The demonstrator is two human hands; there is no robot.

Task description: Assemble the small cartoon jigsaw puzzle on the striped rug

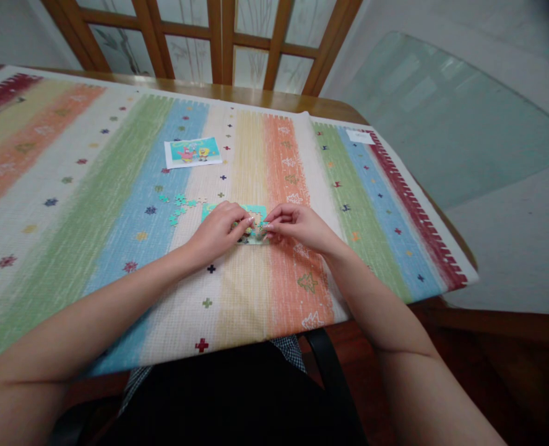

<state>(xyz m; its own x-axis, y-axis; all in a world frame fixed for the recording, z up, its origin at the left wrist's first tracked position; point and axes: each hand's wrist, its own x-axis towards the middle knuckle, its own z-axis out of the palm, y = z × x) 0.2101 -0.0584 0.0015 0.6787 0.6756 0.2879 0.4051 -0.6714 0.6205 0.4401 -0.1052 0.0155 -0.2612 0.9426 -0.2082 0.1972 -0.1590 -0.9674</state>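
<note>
A small teal jigsaw puzzle lies in its tray on the cloth, partly hidden under both hands. My left hand rests over the puzzle's left side, thumb and forefinger drawn together near its middle; what lies between them is too small to make out. From the right, my right hand pinches a tiny puzzle piece at the tray's right edge, thumb against fingers. Several loose teal puzzle pieces are scattered to the left of the tray, some with their plain backs up.
A printed picture card with two cartoon figures lies beyond the loose pieces. The striped tablecloth covers the table. At the far right corner sits a white slip of paper. Wood-framed glass doors stand behind the table.
</note>
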